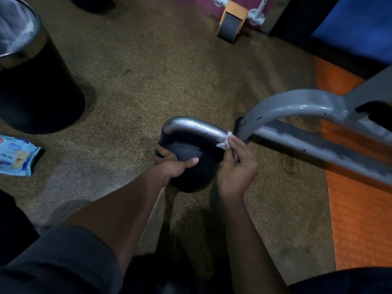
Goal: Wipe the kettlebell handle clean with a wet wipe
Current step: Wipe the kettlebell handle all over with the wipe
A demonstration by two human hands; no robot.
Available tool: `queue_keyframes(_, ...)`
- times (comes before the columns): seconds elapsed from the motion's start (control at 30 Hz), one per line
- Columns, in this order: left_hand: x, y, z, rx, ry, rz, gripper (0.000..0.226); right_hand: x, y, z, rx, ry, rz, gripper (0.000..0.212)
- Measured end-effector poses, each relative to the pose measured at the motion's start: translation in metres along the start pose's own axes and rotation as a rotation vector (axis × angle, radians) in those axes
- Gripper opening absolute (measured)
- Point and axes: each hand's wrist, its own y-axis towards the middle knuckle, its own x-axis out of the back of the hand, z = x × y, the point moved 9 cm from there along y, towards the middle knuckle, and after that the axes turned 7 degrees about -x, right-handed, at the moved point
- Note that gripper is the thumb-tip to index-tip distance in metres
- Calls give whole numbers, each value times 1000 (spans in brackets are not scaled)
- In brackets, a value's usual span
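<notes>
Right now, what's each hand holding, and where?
Left hand grips the kettlebell body; right hand pinches a wet wipe against the handle's right end.

Floor: speckled brown rubber flooring (169,77) under me, dim and grainy, darker where my shadow falls close in.
Mat: orange textured mat (360,219) on my right, lying flat on the floor.
Frame: grey metal bench frame (297,105) crossing over the mat, paint chipped in spots.
Bin: black round bin (36,98) with a shiny rim, far left.
Far side: small grey wheel (231,26) in a tan bracket; blue pad (356,24) at top right.
Light: low, slightly warm.
</notes>
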Motion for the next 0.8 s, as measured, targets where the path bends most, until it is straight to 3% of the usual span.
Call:
queue_keyframes(0.17, 0, -1, -1, -4, 1, 6, 138, 4, 6, -9, -47, 10, -24, 23)
queue_keyframes(0.37, -1, -1, -1, 0, 12, 20, 138, 1, -3, 12, 130, -82, -9, 22)
queue_keyframes(0.53, -1, -1, -1, 2, 6, 12, 138, 6, 1, 2, 61, -49, -37, 22)
queue_keyframes(0.8, 0, -2, -2, 4, 9, 10, 137, 1, 2, 12, 158, -113, -22, 24)
